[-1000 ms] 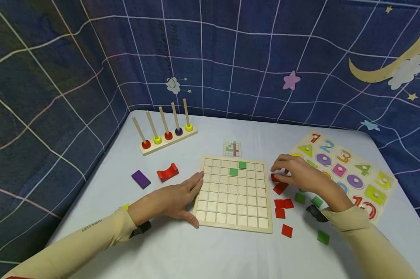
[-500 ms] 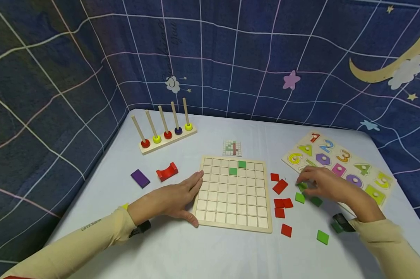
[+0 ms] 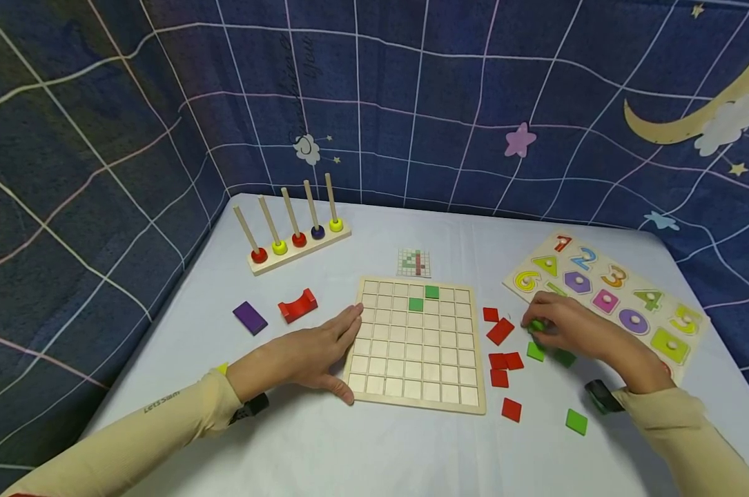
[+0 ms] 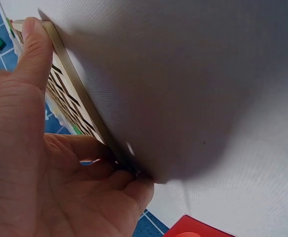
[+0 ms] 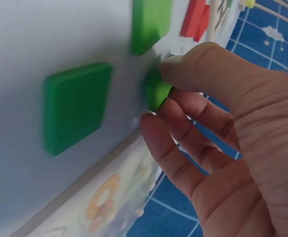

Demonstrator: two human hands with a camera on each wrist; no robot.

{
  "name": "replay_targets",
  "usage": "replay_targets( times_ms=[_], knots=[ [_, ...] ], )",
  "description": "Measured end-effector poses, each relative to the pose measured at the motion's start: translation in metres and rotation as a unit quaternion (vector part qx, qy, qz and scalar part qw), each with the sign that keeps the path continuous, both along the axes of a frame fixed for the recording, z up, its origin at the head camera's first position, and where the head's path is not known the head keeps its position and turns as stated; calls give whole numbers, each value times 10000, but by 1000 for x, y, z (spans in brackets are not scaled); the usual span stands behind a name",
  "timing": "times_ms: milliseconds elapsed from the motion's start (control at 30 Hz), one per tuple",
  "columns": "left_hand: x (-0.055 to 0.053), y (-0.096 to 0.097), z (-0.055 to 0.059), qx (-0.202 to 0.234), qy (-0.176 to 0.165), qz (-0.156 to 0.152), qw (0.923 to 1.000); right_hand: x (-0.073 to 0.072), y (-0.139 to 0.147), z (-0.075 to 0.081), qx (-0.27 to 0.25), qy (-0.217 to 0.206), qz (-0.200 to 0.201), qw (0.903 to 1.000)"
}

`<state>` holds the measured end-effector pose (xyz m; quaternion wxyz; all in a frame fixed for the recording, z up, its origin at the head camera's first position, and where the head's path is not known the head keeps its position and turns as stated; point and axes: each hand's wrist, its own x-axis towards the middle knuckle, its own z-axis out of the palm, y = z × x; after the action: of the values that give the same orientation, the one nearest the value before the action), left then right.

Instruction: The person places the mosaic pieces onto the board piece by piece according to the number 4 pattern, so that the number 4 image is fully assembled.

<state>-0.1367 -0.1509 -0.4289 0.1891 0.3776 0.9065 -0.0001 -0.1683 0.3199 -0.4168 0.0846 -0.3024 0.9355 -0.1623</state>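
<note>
My left hand (image 3: pixel 315 352) rests along the left edge of a wooden grid board (image 3: pixel 411 407). Its fingers are extended, and the thumb touches near the front corner. Two green tiles (image 3: pixel 416 304) sit in cells toward the board's back. To the right of the board, my right hand (image 3: pixel 573 328) pinches a green square tile (image 5: pixel 157 89) between thumb and fingertips, close over the table. Two other green tiles lie beside it, one bright (image 5: pixel 151 22) and one darker (image 5: pixel 77 106). Several red tiles (image 3: pixel 511 410) are scattered between the board and this hand.
A small pattern card (image 3: pixel 414 263) lies behind the board. At the back left stands a peg rack (image 3: pixel 299 252) with coloured rings. A red arched block (image 3: pixel 298 306) and a purple block (image 3: pixel 250 318) lie left. On the right is a number puzzle board (image 3: pixel 623 304).
My right hand has moved from the red tiles right and toward me to the green tiles, where it now pinches one. The left hand stays at the board's edge.
</note>
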Motion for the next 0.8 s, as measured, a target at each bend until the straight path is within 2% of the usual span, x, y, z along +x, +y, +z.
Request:
replay_targets(
  times_ms=[333,633,800],
  knots=[
    [-1,0,2,-95,-52,35,9999,-12,-31,9,-200,574,462,9971],
    [-1,1,0,-50,-169,145,9997,-31,-82,6,-419,161,713,9964],
    [-1,2,1,-54,-153,93,9998,-36,-114,0,-409,209,1074,9932]
  ],
)
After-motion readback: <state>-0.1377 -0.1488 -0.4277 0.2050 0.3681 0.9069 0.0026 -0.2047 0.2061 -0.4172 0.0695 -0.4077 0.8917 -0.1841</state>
